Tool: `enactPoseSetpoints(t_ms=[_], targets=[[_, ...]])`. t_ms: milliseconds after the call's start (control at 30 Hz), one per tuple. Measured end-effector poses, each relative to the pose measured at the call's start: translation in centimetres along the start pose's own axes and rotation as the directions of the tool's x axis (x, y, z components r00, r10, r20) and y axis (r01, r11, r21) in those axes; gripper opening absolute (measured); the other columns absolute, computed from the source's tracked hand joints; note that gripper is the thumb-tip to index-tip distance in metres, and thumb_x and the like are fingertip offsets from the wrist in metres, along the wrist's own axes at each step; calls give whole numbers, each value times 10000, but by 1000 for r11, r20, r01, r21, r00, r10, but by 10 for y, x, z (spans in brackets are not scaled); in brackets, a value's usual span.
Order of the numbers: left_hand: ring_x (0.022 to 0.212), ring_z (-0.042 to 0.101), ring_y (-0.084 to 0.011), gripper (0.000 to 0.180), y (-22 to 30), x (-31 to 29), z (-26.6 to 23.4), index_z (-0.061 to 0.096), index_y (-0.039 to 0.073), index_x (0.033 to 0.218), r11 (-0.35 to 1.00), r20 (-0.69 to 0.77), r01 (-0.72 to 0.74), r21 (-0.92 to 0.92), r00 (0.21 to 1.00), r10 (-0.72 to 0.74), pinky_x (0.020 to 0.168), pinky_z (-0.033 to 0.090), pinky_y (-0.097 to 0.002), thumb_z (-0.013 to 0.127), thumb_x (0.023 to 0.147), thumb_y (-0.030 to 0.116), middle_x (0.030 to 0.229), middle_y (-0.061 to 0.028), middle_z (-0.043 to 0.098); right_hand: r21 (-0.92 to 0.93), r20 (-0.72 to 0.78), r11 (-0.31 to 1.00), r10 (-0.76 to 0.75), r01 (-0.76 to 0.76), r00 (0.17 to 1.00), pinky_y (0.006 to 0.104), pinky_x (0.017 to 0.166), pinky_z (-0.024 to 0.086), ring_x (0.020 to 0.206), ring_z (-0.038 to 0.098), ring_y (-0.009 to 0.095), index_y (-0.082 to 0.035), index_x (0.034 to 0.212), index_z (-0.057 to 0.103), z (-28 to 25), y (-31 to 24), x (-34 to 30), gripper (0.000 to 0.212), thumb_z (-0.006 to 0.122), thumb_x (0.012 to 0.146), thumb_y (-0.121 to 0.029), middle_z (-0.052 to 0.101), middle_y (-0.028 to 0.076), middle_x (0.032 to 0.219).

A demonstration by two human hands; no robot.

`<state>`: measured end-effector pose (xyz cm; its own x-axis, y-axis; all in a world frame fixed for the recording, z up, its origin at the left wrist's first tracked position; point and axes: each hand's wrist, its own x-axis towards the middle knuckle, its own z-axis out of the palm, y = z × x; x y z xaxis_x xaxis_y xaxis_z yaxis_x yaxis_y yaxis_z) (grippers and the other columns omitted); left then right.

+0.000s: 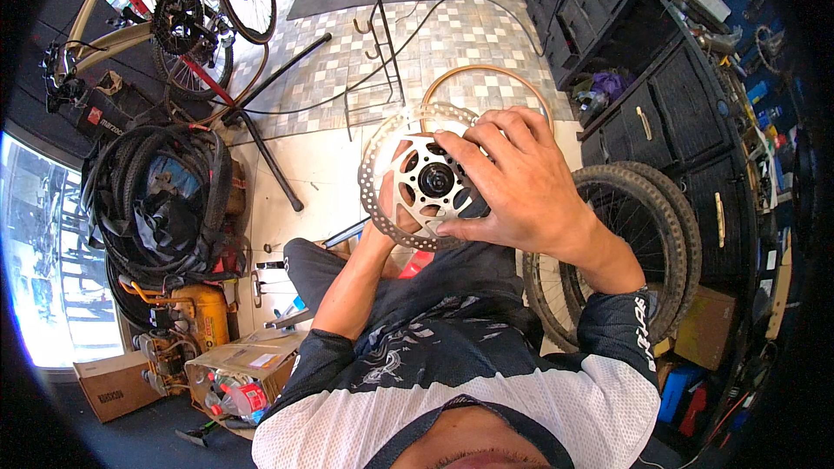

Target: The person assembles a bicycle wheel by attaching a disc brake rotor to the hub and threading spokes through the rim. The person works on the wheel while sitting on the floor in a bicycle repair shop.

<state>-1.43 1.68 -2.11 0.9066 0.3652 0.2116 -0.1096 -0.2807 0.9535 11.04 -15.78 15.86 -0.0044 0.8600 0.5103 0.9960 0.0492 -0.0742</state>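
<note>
A round metal brake disc (420, 161), with a drilled outer ring and a black hub (437, 180) at its middle, is held up in front of my lap, its face toward me. My right hand (519, 178) curves over its right side, fingertips on the upper part and thumb on the lower right, gripping it. From behind, my left hand (401, 191) supports the disc. Skin shows through the disc's openings, but most of those fingers are hidden.
Two bicycle wheels (608, 182) lean by black drawers (686, 95) on the right. Tyres and tubes (113, 200) hang in a bundle at left, above a yellow compressor (208, 311) and a cardboard box (239, 373). A metal stand (382, 35) and bicycles (178, 22) are farther off.
</note>
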Motion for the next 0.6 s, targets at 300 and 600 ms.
enactPoseSetpoints(t_ms=[300, 600], targets=[[1144, 641, -244, 640, 35, 8, 2, 548, 37, 1311, 988, -107, -119, 97, 986, 129, 980, 541, -362, 802, 737, 165, 1273, -126, 656, 6, 23, 1000, 28, -28, 999, 476, 1051, 389, 1122, 576, 312, -39, 1305, 607, 13, -2, 0, 823, 871, 650, -462, 628, 136, 1072], [1043, 651, -363, 365, 45, 8, -5, 669, 23, 1106, 871, -167, -84, 483, 968, 186, 918, 524, -408, 748, 750, 7, 1143, -157, 633, 889, 243, 281, 384, -363, 891, 357, 978, 471, 1114, 576, 201, -9, 1417, 551, 52, 76, -25, 880, 836, 725, -472, 646, 122, 1225]])
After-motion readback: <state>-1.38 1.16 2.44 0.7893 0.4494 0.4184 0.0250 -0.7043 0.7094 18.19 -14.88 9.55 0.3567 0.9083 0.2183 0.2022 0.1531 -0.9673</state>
